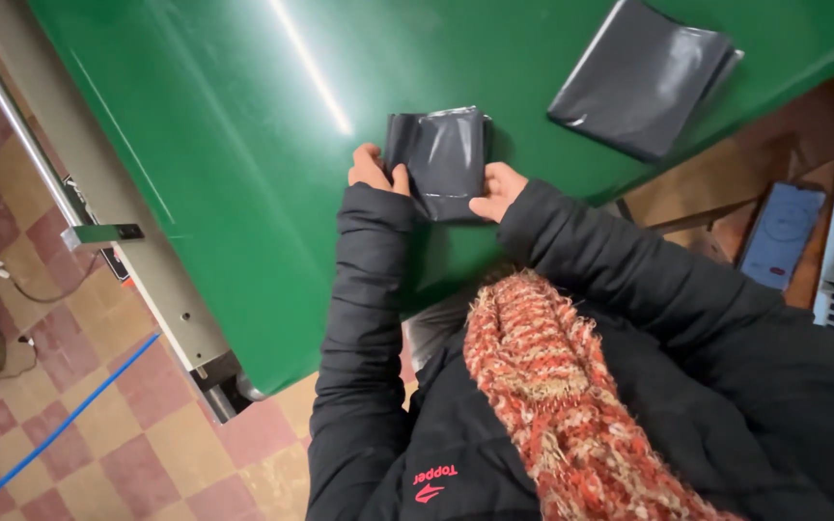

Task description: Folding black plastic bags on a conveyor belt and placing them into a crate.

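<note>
Left hand [371, 170] grips the left edge of a folded dark grey plastic bag [442, 160], fingers closed on it. Right hand [497, 190] pinches the bag's lower right corner. The bag lies flat on the green surface [224, 145], near its front edge. A second grey bag [641, 75] lies flat near the right edge, well apart

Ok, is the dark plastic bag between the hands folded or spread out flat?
Folded. The dark bag is a compact, creased packet, gripped by the left hand and right hand.
</note>
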